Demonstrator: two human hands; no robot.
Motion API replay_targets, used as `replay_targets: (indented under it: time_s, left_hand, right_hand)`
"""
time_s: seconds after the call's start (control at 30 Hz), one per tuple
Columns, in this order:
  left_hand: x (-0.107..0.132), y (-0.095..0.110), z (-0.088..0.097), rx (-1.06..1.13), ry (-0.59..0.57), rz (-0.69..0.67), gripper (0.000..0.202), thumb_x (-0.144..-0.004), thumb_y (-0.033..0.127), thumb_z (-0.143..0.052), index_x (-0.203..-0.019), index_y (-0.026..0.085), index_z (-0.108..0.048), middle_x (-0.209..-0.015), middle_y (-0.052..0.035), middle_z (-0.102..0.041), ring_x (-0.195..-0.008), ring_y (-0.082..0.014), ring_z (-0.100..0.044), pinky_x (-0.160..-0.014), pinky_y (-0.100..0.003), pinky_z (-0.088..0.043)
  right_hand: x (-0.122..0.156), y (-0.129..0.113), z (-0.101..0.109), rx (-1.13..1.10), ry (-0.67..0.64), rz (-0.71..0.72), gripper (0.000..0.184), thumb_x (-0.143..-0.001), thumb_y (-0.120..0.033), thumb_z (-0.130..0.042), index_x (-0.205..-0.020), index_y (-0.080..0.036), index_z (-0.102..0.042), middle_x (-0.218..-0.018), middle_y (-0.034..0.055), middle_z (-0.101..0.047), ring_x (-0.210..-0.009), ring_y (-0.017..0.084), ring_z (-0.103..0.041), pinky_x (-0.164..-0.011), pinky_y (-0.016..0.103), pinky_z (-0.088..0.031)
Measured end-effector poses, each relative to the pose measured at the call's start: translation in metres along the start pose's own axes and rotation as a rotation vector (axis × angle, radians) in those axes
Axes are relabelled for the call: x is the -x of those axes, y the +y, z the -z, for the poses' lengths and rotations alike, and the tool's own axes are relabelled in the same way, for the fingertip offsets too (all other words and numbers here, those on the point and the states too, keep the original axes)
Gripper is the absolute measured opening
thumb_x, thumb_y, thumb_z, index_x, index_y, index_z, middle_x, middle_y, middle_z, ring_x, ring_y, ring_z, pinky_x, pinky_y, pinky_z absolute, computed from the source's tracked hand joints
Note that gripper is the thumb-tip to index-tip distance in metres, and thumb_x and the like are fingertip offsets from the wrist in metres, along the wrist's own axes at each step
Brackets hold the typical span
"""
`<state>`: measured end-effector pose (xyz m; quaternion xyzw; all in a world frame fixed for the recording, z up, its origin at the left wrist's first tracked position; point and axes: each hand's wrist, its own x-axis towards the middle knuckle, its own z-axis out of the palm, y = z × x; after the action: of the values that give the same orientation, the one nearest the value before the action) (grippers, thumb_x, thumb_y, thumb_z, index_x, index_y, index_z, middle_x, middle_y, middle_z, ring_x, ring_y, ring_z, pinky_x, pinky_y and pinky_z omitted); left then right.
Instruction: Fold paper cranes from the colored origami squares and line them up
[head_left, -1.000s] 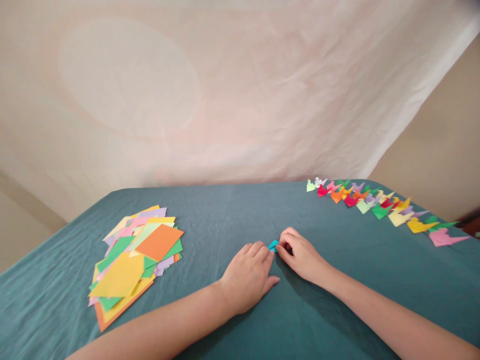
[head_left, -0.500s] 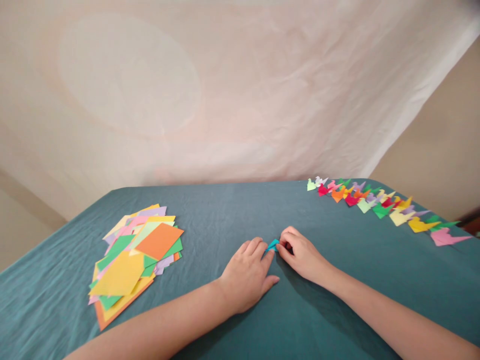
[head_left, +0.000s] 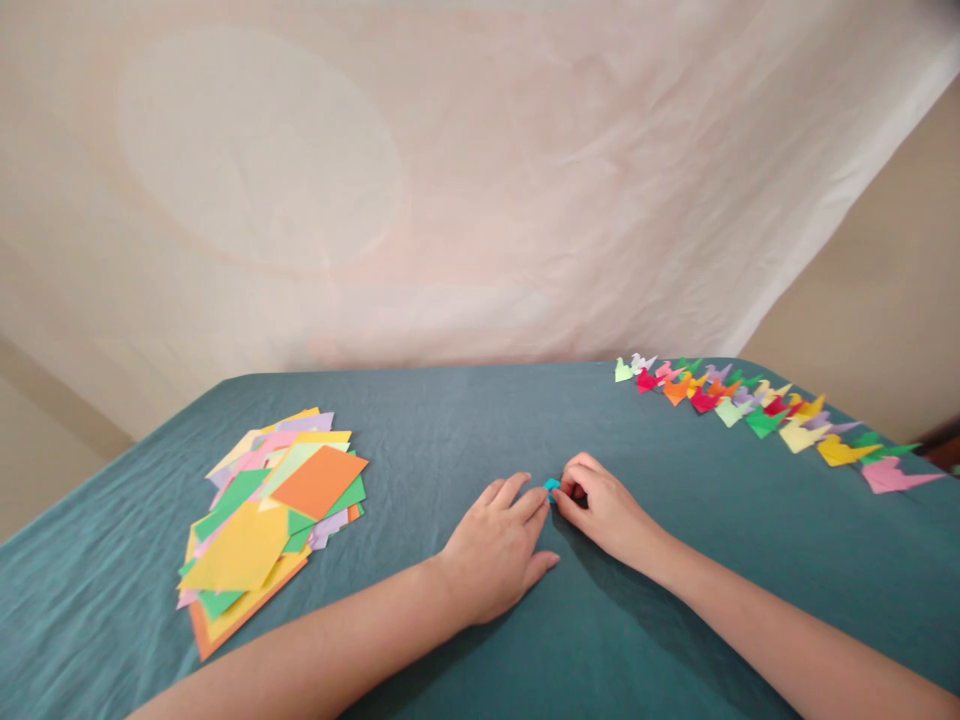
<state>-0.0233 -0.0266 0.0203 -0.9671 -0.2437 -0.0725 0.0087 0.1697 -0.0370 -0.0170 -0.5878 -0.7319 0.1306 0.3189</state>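
The right hand (head_left: 609, 514) pinches a small blue folded paper (head_left: 552, 485) at the table (head_left: 465, 420) centre, and the left hand (head_left: 499, 545) lies flat, fingertips touching it. The hands hide most of the paper, so its shape is unclear.

Both forearms reach in from the near edge and converge toward the middle. The left hand (head_left: 495, 548) lies palm down, fingers (head_left: 517, 497) stretched forward and slightly spread, thumb out to the right. The right hand (head_left: 604, 510) is curled, its fingertips pinched together just beside the left fingertips.
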Motion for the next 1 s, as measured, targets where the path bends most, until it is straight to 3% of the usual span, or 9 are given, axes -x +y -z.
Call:
replay_targets:
  time_s: [0.2, 0.7, 1.0]
  left_hand:
    - [-0.001, -0.003, 0.001, 0.008, -0.038, -0.035, 0.050, -0.092, 0.045, -0.033, -0.130, 0.014, -0.039, -0.137, -0.0071, -0.040, -0.132, -0.0229, -0.021, -0.106, -0.036, -0.021]
    - [-0.002, -0.004, 0.003, 0.041, -0.063, -0.044, 0.052, -0.090, 0.046, -0.035, -0.130, 0.011, -0.040, -0.133, -0.0097, -0.045, -0.127, -0.0221, -0.033, -0.107, -0.036, -0.020]
    - [-0.002, -0.004, 0.003, 0.037, -0.042, -0.051, 0.051, -0.090, 0.045, -0.036, -0.128, 0.011, -0.041, -0.130, -0.0107, -0.047, -0.124, -0.0224, -0.037, -0.106, -0.037, -0.020]
  right_hand:
    - [0.001, 0.001, -0.001, -0.026, 0.015, -0.014, 0.012, -0.079, -0.015, -0.051, -0.068, -0.019, -0.048, -0.075, 0.0005, -0.047, -0.064, 0.013, -0.049, -0.060, 0.025, -0.041]
    - [0.004, 0.001, 0.000, -0.076, 0.033, -0.014, 0.010, -0.083, -0.021, -0.050, -0.074, -0.019, -0.049, -0.078, 0.0011, -0.049, -0.065, 0.013, -0.050, -0.061, 0.026, -0.043]
    - [0.009, 0.003, 0.020, -0.113, -0.038, 0.057, 0.020, -0.086, -0.016, -0.041, -0.091, -0.020, -0.060, -0.088, 0.0043, -0.057, -0.075, 0.014, -0.056, -0.069, 0.027, -0.047]
